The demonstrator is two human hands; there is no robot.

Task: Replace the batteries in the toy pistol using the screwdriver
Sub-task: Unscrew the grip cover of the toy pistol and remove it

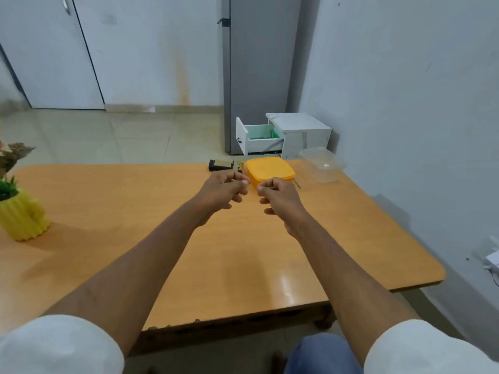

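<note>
The black and gold toy pistol (225, 165) lies on its side at the far edge of the orange wooden table (167, 255). Just in front of it is my left hand (224, 193), its fingers curled and thumb pressed to the fingertips. A small dark spot shows between the fingers, and I cannot tell whether it is an object or shadow. My right hand (279, 199) is a few centimetres to the right, also pinched shut with nothing visible in it. A thin metal screwdriver shaft (297, 183) pokes out on the table behind my right hand.
A shut yellow plastic box (270, 170) sits right behind both hands. A clear lidless container (322, 164) stands at the far right corner by the wall. A yellow plant pot (23, 218) stands at the left edge. Beyond the table, a white cabinet (297, 130) has its drawer open.
</note>
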